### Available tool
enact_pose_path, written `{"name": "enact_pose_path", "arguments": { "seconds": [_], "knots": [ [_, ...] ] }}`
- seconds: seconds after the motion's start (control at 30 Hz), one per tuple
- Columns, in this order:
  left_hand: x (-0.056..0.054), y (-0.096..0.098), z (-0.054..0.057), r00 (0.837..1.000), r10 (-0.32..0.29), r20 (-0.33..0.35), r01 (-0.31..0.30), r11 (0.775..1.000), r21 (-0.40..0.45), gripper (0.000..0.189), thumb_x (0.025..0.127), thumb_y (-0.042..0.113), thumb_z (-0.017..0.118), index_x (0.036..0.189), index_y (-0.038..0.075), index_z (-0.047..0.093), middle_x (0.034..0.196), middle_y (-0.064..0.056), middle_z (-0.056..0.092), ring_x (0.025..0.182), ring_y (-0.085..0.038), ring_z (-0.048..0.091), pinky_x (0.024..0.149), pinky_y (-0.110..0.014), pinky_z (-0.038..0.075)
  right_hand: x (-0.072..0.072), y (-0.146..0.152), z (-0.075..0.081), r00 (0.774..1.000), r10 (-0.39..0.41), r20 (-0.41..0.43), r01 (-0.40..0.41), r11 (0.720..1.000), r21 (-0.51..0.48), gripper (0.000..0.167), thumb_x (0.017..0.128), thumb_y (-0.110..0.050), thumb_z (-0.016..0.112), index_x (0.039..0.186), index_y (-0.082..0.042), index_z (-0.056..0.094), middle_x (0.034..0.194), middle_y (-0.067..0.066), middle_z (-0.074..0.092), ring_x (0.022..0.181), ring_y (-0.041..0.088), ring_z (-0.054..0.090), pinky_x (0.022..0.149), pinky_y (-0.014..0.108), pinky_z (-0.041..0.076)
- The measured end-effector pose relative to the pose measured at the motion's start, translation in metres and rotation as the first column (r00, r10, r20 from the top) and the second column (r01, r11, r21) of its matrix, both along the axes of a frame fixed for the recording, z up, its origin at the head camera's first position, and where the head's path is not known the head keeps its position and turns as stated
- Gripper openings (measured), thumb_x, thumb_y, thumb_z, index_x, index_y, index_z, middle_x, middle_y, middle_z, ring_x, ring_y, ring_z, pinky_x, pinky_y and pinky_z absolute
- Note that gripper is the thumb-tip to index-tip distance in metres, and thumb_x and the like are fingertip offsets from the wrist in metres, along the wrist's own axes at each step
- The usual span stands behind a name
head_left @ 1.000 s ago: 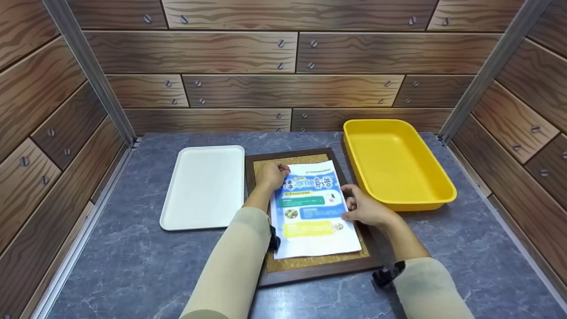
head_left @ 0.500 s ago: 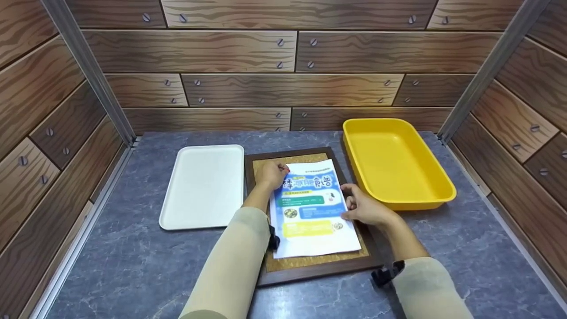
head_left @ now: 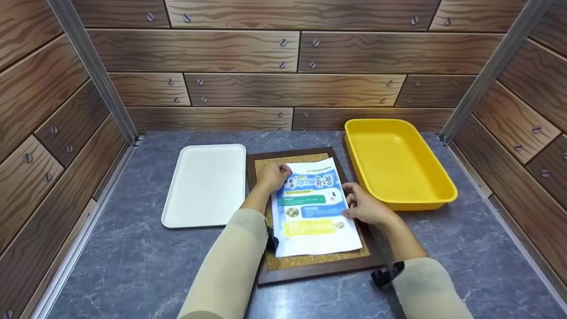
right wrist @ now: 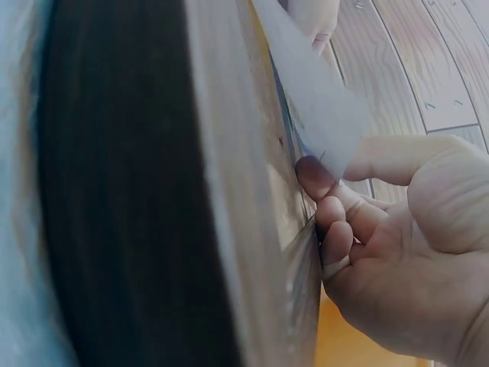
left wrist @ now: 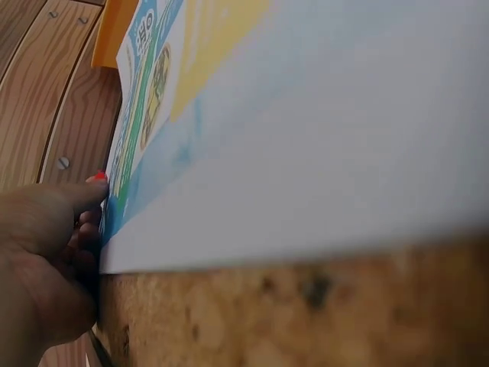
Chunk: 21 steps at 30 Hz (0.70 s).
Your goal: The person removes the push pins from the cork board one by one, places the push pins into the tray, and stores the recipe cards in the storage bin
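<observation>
A printed paper sheet [head_left: 319, 241] with blue, green and yellow blocks lies over a cork board [head_left: 283, 263] in a dark wooden frame. At the sheet's upper left corner, my left hand [head_left: 271, 177] pinches a small red pushpin [left wrist: 99, 177] between thumb and fingers. Its point is hidden, so I cannot tell whether it is in the cork. On the far side, my right hand [head_left: 365, 206] holds the sheet's right edge between thumb and index finger. The right wrist view shows that paper edge [right wrist: 317, 107] raised off the board, the other fingers curled near the frame.
A shallow white tray [head_left: 206, 186] lies left of the board. A deeper yellow bin [head_left: 401, 168] stands close to the board's right side. Wood-patterned walls [head_left: 243, 48] enclose the grey marbled tabletop [head_left: 119, 248] at the back and sides.
The sheet has shifted slightly toward the board's far edge, and my right hand has moved a little with it. My left hand stays at the upper left corner.
</observation>
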<state>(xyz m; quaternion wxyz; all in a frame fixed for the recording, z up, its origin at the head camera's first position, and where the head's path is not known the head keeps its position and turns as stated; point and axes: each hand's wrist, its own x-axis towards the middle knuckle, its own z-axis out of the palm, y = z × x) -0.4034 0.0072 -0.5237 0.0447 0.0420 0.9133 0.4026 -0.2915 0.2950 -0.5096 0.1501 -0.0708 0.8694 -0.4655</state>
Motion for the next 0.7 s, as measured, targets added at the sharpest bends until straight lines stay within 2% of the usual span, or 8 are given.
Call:
{"name": "enact_pose_path", "arguments": {
  "seconds": [0.13, 0.3, 0.37, 0.47, 0.53, 0.63, 0.7],
  "knots": [
    [0.001, -0.005, 0.001, 0.999, -0.045, 0.015, 0.044, 0.997, 0.068, 0.012, 0.108, 0.02, 0.069, 0.105, 0.012, 0.078, 0.095, 0.001, 0.069, 0.088, -0.013, 0.057, 0.087, -0.032, 0.05, 0.001, -0.004, 0.001, 0.999, -0.033, -0.021, 0.033, 0.999, 0.009, 0.078, 0.097, 0.005, 0.069, 0.162, 0.003, 0.026, 0.101, 0.012, 0.061, 0.085, 0.019, 0.054, 0.069, 0.025, 0.048],
    [0.002, -0.011, 0.004, 0.995, -0.075, 0.059, 0.061, 0.978, 0.201, 0.011, 0.108, 0.02, 0.068, 0.109, 0.014, 0.077, 0.108, -0.003, 0.073, 0.099, -0.016, 0.06, 0.098, -0.036, 0.052, 0.002, -0.009, 0.003, 0.997, -0.061, -0.038, 0.062, 0.998, 0.021, 0.078, 0.097, 0.007, 0.068, 0.163, 0.002, 0.027, 0.103, 0.017, 0.062, 0.085, 0.021, 0.06, 0.071, 0.028, 0.051],
    [0.002, -0.013, 0.005, 0.995, -0.078, 0.056, 0.063, 0.972, 0.228, 0.01, 0.108, 0.021, 0.069, 0.11, 0.015, 0.077, 0.112, -0.004, 0.074, 0.101, -0.016, 0.06, 0.1, -0.038, 0.053, 0.002, -0.01, 0.002, 0.996, -0.076, -0.037, 0.077, 0.997, 0.029, 0.076, 0.097, 0.007, 0.066, 0.163, 0.002, 0.028, 0.103, 0.017, 0.062, 0.085, 0.021, 0.061, 0.071, 0.028, 0.052],
    [0.003, -0.016, 0.007, 0.996, -0.082, 0.036, 0.07, 0.964, 0.257, 0.011, 0.108, 0.022, 0.07, 0.111, 0.014, 0.076, 0.112, -0.005, 0.074, 0.099, -0.016, 0.061, 0.094, -0.035, 0.053, 0.0, -0.011, 0.002, 0.995, -0.095, -0.044, 0.096, 0.995, 0.035, 0.074, 0.097, 0.008, 0.064, 0.163, 0.002, 0.031, 0.105, 0.019, 0.063, 0.086, 0.022, 0.063, 0.072, 0.028, 0.053],
    [0.004, -0.017, 0.007, 0.996, -0.086, 0.019, 0.078, 0.961, 0.265, 0.011, 0.107, 0.022, 0.071, 0.111, 0.014, 0.076, 0.11, -0.005, 0.075, 0.096, -0.015, 0.061, 0.089, -0.032, 0.052, 0.0, -0.011, 0.001, 0.993, -0.105, -0.052, 0.107, 0.994, 0.038, 0.072, 0.097, 0.009, 0.063, 0.162, 0.002, 0.033, 0.111, 0.022, 0.064, 0.09, 0.024, 0.065, 0.074, 0.028, 0.054],
    [0.006, -0.018, 0.009, 0.996, -0.093, 0.003, 0.089, 0.956, 0.28, 0.01, 0.106, 0.02, 0.072, 0.111, 0.013, 0.076, 0.108, -0.005, 0.075, 0.093, -0.013, 0.061, 0.083, -0.027, 0.05, 0.0, -0.011, 0.001, 0.992, -0.105, -0.068, 0.109, 0.993, 0.054, 0.069, 0.097, 0.007, 0.061, 0.161, 0.002, 0.038, 0.131, 0.03, 0.063, 0.098, 0.025, 0.066, 0.077, 0.029, 0.055],
    [0.007, -0.019, 0.01, 0.995, -0.1, -0.007, 0.098, 0.952, 0.29, 0.01, 0.105, 0.019, 0.073, 0.111, 0.012, 0.076, 0.108, -0.005, 0.076, 0.093, -0.012, 0.061, 0.081, -0.025, 0.05, 0.0, -0.011, 0.001, 0.991, -0.108, -0.08, 0.114, 0.991, 0.073, 0.066, 0.096, 0.007, 0.062, 0.16, 0.001, 0.043, 0.142, 0.031, 0.06, 0.096, 0.025, 0.065, 0.077, 0.029, 0.054]
  ]
}}
